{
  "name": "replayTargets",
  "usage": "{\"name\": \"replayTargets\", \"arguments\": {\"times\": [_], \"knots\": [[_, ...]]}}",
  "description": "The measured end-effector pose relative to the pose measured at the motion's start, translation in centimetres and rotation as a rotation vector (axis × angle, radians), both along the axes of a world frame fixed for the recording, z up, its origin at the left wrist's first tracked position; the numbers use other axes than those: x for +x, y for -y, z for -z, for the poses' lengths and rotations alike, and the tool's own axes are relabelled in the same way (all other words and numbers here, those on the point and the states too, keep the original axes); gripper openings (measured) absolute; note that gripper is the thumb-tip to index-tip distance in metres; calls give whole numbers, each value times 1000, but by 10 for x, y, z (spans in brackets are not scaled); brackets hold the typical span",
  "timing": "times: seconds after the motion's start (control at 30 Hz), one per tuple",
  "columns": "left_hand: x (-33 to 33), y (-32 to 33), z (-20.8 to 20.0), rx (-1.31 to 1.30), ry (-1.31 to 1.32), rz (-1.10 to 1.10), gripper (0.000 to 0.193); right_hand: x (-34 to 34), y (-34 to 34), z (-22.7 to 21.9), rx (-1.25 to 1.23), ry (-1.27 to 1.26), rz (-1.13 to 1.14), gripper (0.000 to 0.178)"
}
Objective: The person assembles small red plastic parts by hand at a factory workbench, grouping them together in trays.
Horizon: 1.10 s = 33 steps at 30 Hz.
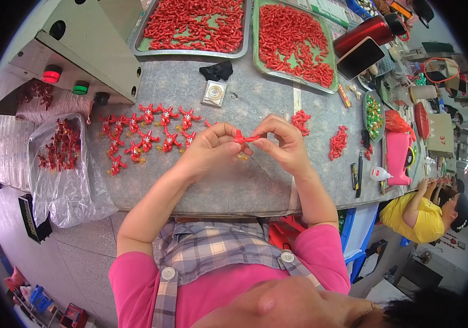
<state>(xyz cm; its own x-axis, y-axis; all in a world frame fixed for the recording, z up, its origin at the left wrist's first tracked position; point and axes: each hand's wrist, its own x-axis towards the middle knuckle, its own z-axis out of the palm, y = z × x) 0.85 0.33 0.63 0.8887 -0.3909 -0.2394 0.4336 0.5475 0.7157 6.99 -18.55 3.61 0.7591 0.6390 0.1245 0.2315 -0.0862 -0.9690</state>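
My left hand (215, 150) has its thumb and forefinger pinched together on a small red figure (239, 136), which I hold up in front of me, just over the near part of the grey table (234, 191). My right hand (286, 145) is closed to a narrow pinch too, thumb against forefinger, on a slim red piece (252, 138) at the figure's right side; my fingertips hide whether the two are joined. I take this to be the fitting step, one small part being worked onto the body. To my left lie similar red figures with limbs spread (147, 141), and to my right a loose pile of small red pieces (338, 143) that look like the parts being added. The next move, I judge, calls for a steady left pinch and a gentle push or twist from the right, without bending the thin limb. As for writing, little comes clear to me: a white squeeze bottle (379, 174) wears a red label too small to make out, a cardboard box (439, 134) farther right has a large dark printed mark, and a green and white package (324, 12) behind the trays carries print that I cannot read from here. The phone (361, 58) near the right-hand tray (294, 80) shows only a dark screen, and I can make out no lettering by the red button (52, 74) and green button (80, 87) on the machine.
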Motion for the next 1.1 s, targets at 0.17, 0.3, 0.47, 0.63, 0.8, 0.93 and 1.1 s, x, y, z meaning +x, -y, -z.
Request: {"name": "replayTargets", "arguments": {"times": [0.17,0.3,0.47,0.63,0.8,0.93,1.1], "knots": [[-1,-2,0,7,10,-1,17,-1,-3,1,-21,52,8,10],[-2,-1,-2,105,72,-56,17,2,-1,-2,-120,334,16,14],[-2,-3,-2,190,133,-75,17,3,0,-10,-237,667,0,17],[-3,-2,-2,265,189,-104,18,1,3,-9,-351,910,4,19],[-4,-1,-3,287,161,-111,18,-1,6,-8,-414,1089,-4,21],[-5,0,4,390,249,-158,17,-1,7,-8,-407,1149,3,24],[-5,-1,0,462,260,-145,19,-3,6,-10,-441,1201,3,25]]}}
